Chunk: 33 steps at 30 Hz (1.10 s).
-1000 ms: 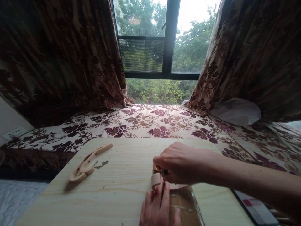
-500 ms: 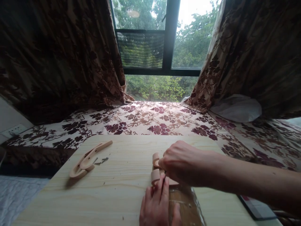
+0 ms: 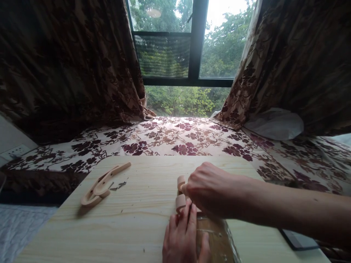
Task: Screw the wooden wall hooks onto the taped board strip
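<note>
Near the front of the pale wooden table [image 3: 142, 226], my left hand [image 3: 182, 235] lies with fingers stretched forward, touching a curved wooden piece [image 3: 180, 202] and resting by a brown board with clear wrapping [image 3: 214, 237]. Fingers of my right hand [image 3: 201, 186] are curled in a fist just beyond, beside the curled far end [image 3: 181, 181] of light wood. Whatever it grips is hidden; a thin dark thing shows just below it, between the hands. At the left of the table lie curved wooden pieces with small holes [image 3: 102, 186], next to several small metal screws or nails [image 3: 119, 185].
A dark-edged flat device [image 3: 298, 240] lies at the table's right edge, under my right forearm. Behind the table is a flowered cloth surface [image 3: 164, 137] with a white plastic bag [image 3: 275, 124]. Patterned curtains [image 3: 82, 65] flank the window.
Both hands stay in nearly the same place, my right still curled beside the wood. The whole view has shifted very slightly.
</note>
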### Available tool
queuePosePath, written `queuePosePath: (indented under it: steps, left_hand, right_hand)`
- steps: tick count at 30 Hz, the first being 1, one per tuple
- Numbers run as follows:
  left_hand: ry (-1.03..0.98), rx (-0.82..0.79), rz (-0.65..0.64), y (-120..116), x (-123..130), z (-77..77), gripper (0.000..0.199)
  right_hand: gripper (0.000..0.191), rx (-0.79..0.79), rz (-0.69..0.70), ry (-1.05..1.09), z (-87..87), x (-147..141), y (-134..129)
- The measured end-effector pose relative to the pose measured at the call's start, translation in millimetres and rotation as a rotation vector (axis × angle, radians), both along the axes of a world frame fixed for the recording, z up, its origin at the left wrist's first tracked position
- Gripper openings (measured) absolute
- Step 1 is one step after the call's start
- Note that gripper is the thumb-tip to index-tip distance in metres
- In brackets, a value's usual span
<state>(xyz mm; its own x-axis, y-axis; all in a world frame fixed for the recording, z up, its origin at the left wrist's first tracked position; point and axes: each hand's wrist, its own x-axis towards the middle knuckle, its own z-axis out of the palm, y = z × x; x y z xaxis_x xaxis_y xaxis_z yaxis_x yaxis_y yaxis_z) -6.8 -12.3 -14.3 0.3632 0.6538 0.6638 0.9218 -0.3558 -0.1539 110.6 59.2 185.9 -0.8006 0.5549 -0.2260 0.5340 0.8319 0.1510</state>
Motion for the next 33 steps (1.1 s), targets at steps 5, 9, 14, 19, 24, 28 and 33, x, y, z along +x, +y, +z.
queuePosePath:
  steps: [5, 9, 14, 19, 24, 28, 33]
  left_hand:
    - [-0.004, -0.015, -0.006, -0.7, -0.6, -0.2, 0.057]
    - [-0.05, -0.031, -0.005, -1.2, -1.8, -3.4, 0.058]
    - [-0.038, -0.013, -0.01, -0.3, -1.5, -1.4, 0.056]
    - [-0.014, -0.007, -0.019, -0.8, -1.3, 2.8, 0.054]
    - [-0.083, -0.077, -0.039, -0.6, -2.4, 1.7, 0.057]
    - [-0.082, -0.091, -0.034, -1.6, -2.4, 1.6, 0.057]
    - [-0.021, -0.054, -0.042, -2.5, -1.7, 7.4, 0.057]
  right_hand:
    - [0.012, -0.005, -0.046, 0.002, 4.0, -2.4, -2.0]
    - [0.011, -0.005, -0.007, 0.009, 8.0, -6.3, -5.0]
    - [0.01, -0.052, -0.014, -0.023, 5.6, -5.8, -3.5]
    - [0.01, -0.011, -0.019, -0.025, 0.7, -1.8, -0.1]
    - [0.01, 0.021, 0.044, 0.023, 5.0, -2.0, -1.5]
    - [0.01, 0.003, 0.03, -0.001, 5.5, -4.9, -1.1]
    - [0.011, -0.002, 0.022, -0.001, -1.0, -4.1, 2.0]
